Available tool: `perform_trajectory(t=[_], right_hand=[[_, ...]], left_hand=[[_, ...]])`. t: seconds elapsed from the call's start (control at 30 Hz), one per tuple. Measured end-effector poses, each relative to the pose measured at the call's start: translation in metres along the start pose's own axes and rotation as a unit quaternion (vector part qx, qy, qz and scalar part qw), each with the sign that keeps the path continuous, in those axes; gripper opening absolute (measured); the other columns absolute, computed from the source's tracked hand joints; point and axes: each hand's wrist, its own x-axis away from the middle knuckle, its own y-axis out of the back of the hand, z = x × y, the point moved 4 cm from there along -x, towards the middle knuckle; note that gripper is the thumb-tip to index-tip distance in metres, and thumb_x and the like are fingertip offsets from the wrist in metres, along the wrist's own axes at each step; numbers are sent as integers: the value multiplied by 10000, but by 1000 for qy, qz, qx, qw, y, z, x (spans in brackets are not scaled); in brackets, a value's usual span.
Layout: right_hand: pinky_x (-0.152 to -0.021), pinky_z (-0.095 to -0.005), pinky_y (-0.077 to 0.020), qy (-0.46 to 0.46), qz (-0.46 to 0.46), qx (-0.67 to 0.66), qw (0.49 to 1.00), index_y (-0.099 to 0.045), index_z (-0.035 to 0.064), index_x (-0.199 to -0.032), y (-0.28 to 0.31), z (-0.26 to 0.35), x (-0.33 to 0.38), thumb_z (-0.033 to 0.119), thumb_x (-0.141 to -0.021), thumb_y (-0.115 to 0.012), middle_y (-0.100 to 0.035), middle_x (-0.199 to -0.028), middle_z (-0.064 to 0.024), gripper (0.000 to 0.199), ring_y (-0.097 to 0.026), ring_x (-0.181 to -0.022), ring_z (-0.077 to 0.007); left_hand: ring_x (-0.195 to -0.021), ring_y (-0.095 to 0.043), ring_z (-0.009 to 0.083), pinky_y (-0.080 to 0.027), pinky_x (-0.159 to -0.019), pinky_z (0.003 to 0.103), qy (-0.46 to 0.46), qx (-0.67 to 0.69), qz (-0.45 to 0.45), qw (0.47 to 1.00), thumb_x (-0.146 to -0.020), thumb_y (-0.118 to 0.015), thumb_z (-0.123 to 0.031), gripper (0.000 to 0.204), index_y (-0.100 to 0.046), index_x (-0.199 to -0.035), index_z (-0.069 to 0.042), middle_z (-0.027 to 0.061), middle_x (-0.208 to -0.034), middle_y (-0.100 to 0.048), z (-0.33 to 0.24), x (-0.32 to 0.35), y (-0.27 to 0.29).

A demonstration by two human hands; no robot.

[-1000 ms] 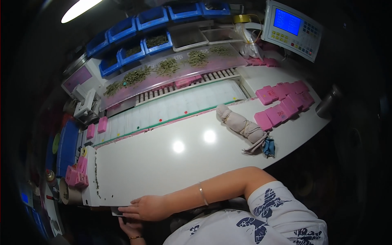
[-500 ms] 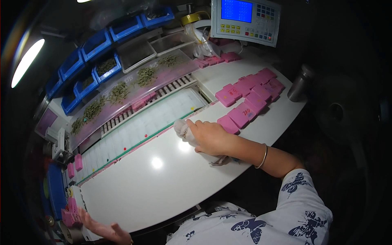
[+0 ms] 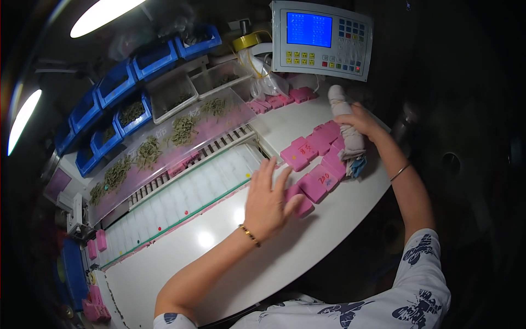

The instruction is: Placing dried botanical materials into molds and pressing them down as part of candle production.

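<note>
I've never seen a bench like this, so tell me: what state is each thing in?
Left hand: open, fingers spread
Right hand: closed on the cloth roll
Cloth roll: bundled, gripped
Pink blocks: laid in rows
Screen: lit blue
Lamps: lit
Blue bins: open-topped, at least one holding plant bits

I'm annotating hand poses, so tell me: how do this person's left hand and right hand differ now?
The left hand is open with its fingers spread, while the right hand grips the pale cloth bundle. The left hand's bracelet is dark and gold in segments; the right hand's bangle is thin and plain. Both hands are bare.
</note>
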Motion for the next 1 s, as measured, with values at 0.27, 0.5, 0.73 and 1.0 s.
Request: perform_trajectory(t=[0.27,0.5,0.73,1.0], right_hand=[[-845,-351,-507,-80,-105,-154,979,-598,-26,-1225,22,-129,-49,320,-737,-751,-647,-1088,-132,617,-643,-949,-250],[-714,-346,-544,-242,42,-350,904,-613,-23,-1098,2,-135,-49,308,-804,-705,-664,-871,-106,452,-644,-701,-231],[-762,-361,-543,-281,51,-342,896,-542,-22,-1252,-7,-128,-31,318,-791,-707,-658,-1008,-136,596,-653,-820,-243],[-893,-370,-516,-210,30,-309,927,-409,14,-1438,-43,-85,8,244,-758,-723,-569,-1250,-169,783,-614,-1053,-278]], left_hand=[[-1421,-237,491,-158,-1150,614,-37,-56,36,997,-831,-618,-624,872,-373,-1490,-108,295,-1523,-292,-7,-68,-94],[-1403,-246,501,-152,-1085,703,-31,-70,72,994,-818,-524,-741,852,-413,-1494,-234,296,-1497,-347,0,-72,-105],[-1351,-325,443,-222,-1055,651,-25,-89,78,993,-820,-516,-747,821,-467,-1460,-234,202,-1466,-426,3,-68,-92],[-1315,-367,369,-253,-1040,579,-38,-90,105,990,-822,-533,-729,772,-504,-1424,-247,134,-1422,-470,26,-18,-43]])
